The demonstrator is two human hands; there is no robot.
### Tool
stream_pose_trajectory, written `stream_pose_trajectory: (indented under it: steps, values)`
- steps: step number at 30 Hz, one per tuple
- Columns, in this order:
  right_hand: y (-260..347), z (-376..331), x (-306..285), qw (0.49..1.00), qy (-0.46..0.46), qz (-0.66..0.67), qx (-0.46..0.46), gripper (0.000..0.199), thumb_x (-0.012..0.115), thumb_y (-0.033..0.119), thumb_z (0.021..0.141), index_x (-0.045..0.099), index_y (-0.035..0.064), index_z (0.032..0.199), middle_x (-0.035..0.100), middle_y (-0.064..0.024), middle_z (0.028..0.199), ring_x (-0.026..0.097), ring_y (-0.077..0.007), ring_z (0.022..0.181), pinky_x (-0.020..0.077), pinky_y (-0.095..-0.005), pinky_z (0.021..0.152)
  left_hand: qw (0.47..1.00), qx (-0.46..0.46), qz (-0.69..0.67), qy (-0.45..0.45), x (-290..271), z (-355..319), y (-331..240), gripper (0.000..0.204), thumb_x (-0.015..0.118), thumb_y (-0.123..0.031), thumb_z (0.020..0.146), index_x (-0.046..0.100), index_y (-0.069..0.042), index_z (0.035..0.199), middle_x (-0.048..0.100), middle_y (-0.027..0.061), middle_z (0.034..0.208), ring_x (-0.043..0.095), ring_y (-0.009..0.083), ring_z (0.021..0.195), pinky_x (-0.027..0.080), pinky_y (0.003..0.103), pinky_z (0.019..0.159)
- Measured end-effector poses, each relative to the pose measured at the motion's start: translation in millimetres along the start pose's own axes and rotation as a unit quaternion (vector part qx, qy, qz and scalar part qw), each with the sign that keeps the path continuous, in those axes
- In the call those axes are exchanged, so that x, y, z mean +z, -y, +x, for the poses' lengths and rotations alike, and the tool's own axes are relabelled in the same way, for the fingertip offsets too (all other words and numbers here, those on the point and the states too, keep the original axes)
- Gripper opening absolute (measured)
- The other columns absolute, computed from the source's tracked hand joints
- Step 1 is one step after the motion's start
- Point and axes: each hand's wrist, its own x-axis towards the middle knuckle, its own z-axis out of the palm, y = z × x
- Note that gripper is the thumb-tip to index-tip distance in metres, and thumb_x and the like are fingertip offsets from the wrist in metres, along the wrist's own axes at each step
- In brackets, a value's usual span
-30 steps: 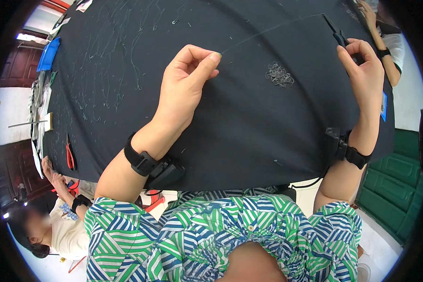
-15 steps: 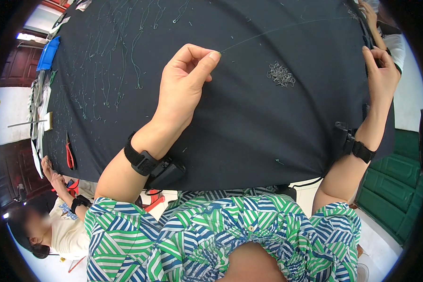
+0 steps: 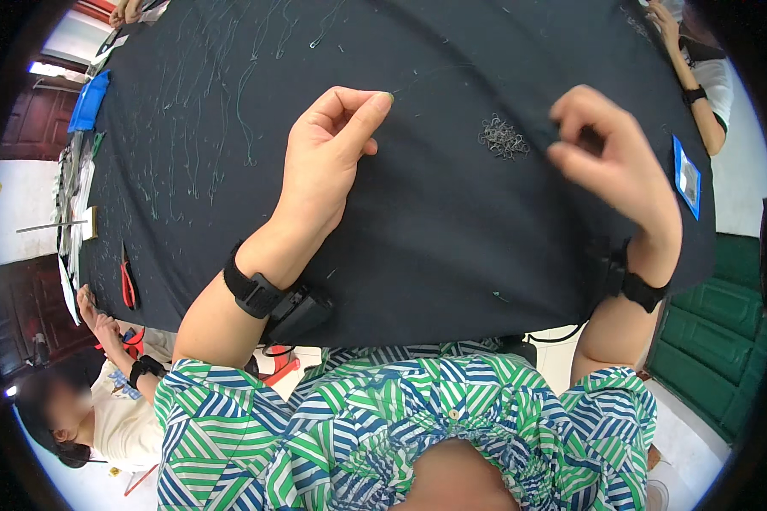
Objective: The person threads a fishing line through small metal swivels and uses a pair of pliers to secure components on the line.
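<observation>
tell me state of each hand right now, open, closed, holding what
Left hand: closed, thumb and finger pinching a thin green line.
Right hand: blurred, fingers curled; cannot tell whether it holds anything.

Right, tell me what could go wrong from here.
The fine green thread could slip from the left hand pinching it. The right hand, blurred beside the pile of hook-like metal pieces, might scatter some. The loose strands lying close together on the dark cloth could tangle.
</observation>
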Motion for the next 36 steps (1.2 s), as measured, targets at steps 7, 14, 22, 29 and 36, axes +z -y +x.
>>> stream_pose_trajectory:
  steps: [7,14,22,29,36]
  values:
    - [33.1,-1.3,44.5,0.987,0.103,-0.076,-0.092,0.021,0.070,0.005,0.067,0.051,0.0007,0.074,0.055,-0.0109,0.088,0.056,-0.0296,0.078,0.0448,-0.0349,0.067,0.995,0.012,0.091,0.050,3.7,-4.5,-4.0,0.016,0.071,-0.021,0.088,0.070,-0.006,0.092,0.062,-0.0050,0.076,0.049,0.0015,0.066,0.040,0.018,0.059]
    - [32.5,7.4,57.4,0.977,-0.048,-0.077,-0.191,0.020,0.073,0.011,0.075,0.059,0.0025,0.087,0.056,-0.0099,0.092,0.060,-0.0250,0.071,0.0476,-0.0333,0.062,0.981,0.005,0.157,0.110,3.8,-9.8,-7.0,0.013,0.072,-0.017,0.088,0.071,-0.005,0.092,0.064,-0.0032,0.078,0.053,0.0010,0.067,0.041,0.017,0.058]
    - [28.8,9.6,83.6,0.973,0.049,0.224,-0.002,0.016,0.064,0.009,0.088,0.059,0.0005,0.100,0.055,0.0014,0.065,0.049,-0.0027,0.056,0.0346,-0.0187,0.049,0.962,0.021,0.168,0.213,2.1,-12.1,-6.8,0.007,0.068,-0.010,0.090,0.068,-0.004,0.092,0.063,-0.0021,0.085,0.056,0.0041,0.078,0.043,0.019,0.069]
    - [33.7,11.4,78.8,0.994,0.003,0.110,-0.027,0.007,0.063,0.007,0.085,0.060,0.0005,0.087,0.036,0.0051,0.055,0.033,-0.0042,0.052,0.0265,-0.0243,0.048,0.957,0.013,0.182,0.226,-1.8,-12.0,-2.9,0.010,0.068,-0.012,0.090,0.067,-0.004,0.095,0.063,-0.0022,0.085,0.056,0.0036,0.078,0.045,0.019,0.070]
    - [33.9,11.9,75.1,0.995,-0.002,0.098,-0.010,0.011,0.064,0.012,0.081,0.062,0.0008,0.084,0.043,-0.0032,0.052,0.040,-0.0105,0.048,0.0332,-0.0296,0.048,0.956,0.003,0.189,0.224,-1.6,-10.9,-4.3,0.011,0.067,-0.013,0.091,0.068,-0.004,0.097,0.064,-0.0019,0.087,0.057,0.0037,0.079,0.045,0.019,0.071]
